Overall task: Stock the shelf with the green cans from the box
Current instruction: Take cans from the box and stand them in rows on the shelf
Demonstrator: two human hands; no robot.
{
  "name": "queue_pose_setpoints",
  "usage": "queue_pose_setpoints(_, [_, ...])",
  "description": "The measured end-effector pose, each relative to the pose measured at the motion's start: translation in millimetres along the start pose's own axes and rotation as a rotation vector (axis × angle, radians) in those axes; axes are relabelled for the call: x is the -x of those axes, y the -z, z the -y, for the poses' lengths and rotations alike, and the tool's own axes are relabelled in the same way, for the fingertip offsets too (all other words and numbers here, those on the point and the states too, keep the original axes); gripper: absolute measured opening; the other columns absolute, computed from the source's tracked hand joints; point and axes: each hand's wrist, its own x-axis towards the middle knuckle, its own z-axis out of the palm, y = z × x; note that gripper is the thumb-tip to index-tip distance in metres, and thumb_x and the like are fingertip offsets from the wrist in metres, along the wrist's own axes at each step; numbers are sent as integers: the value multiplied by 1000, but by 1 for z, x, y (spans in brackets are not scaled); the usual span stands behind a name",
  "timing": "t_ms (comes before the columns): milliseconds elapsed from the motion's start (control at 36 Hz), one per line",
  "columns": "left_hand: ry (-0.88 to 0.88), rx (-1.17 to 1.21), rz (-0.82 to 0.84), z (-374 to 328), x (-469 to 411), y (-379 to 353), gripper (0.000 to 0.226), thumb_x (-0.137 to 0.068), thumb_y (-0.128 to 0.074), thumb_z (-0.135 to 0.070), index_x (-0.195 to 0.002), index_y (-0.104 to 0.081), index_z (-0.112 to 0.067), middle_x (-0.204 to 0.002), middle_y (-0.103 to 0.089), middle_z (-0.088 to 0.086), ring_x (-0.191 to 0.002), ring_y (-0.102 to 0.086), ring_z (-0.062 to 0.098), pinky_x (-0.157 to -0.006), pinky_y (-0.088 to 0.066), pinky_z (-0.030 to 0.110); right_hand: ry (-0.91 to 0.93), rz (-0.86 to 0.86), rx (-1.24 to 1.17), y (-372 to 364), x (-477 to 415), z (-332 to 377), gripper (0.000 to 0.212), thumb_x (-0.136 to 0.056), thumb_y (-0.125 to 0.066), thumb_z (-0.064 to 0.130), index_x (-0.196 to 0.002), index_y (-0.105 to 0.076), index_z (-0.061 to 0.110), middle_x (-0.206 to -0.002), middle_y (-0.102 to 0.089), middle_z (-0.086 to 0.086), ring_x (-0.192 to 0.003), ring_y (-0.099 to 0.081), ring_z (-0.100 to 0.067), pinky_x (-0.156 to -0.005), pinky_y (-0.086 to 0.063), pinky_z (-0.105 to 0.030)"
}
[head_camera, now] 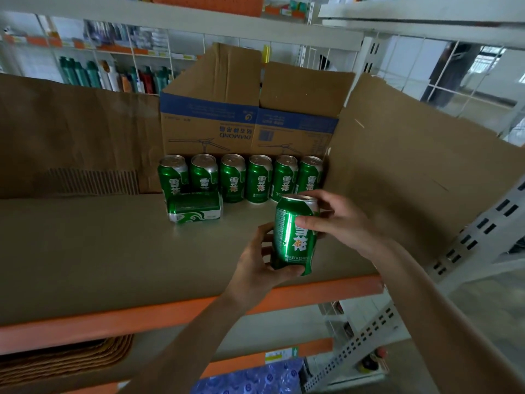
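Note:
I hold one green can [292,237] upright just above the shelf board [113,251], near its front right. My left hand [261,263] grips the can's lower part with the thumb under its base. My right hand [338,220] grips its upper half, thumb across the label. Behind it, several green cans [258,180] stand in a row against a cardboard box [241,118] at the back of the shelf. Another green can [194,207] lies on its side in front of the row's left end.
Brown cardboard sheets line the shelf's left back [71,132] and right side [412,172]. The shelf has an orange front edge [142,317] and a perforated grey upright [468,240] at right. A wicker basket [65,356] and blue-wrapped bottles [255,376] sit on lower levels.

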Motion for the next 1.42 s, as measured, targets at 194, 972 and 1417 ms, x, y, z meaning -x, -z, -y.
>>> queue_pose_setpoints(194, [-64,-29,14,5,-8,-5,74,-52,-81,-30,-117,-46,-36,-100,-60,-28,-95,-60,2,-76,-51,21,-10,-34,66,9,-6,-4,60,-50,-79,57,-101,-57,34,-106,-66,3,-98,-64,-14,-82,-55,-35])
queue_pose_setpoints(972, [101,-1040,91,60,-11,106,105,-50,-17,-73,-142,-32,-24,-152,-23,-3,-143,-12,15,-115,-5,31,-132,14,186,63,-70,-56,54,-68,-77,-5,-111,-49,13,-115,-60,-8,-104,-57,-21,-93,-45,-34])
queue_pose_setpoints(1417, [58,-1020,58,69,-9,109,98,-58,-21,-71,-141,-36,-22,-152,-26,-2,-144,-14,17,-116,-4,34,-152,-54,276,81,-104,-79,53,-66,-79,-4,-109,-53,11,-113,-60,-11,-106,-58,-28,-97,-45,-46])
